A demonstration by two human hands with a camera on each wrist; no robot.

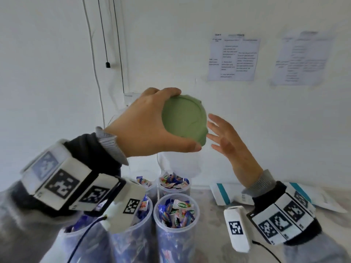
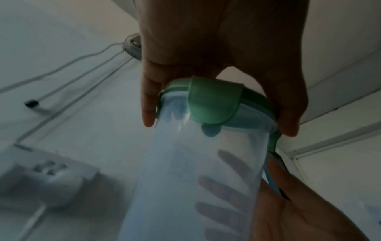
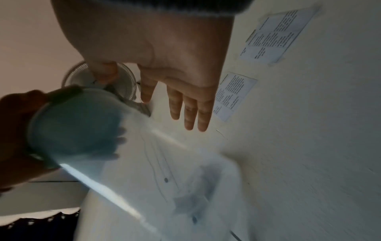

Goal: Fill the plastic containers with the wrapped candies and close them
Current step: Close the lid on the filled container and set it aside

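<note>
The left hand holds a clear plastic container up in the air, well above the counter. Its fingers and thumb curl around the green lid, which sits closed on the container; in the left wrist view a green clip flap lies folded down over the rim. The container looks empty, because the fingers of the other hand show through its wall.

The right hand is just right of the lid, with its fingers straight and spread apart. It holds nothing. In the head view the fingertips are very near the lid edge, but I cannot tell if they touch it. In the right wrist view the palm faces the raised container, which is blurred there.

Below the hands, open containers stand together on the counter, filled with wrapped candies in blue, white and green wrappers. They have no lids on. At least four of them show, and the left wrist device hides part of the near left ones.

On the right part of the counter lie white papers with a teal stripe. On the far wall two printed sheets are taped, and thin cables hang at the left.
</note>
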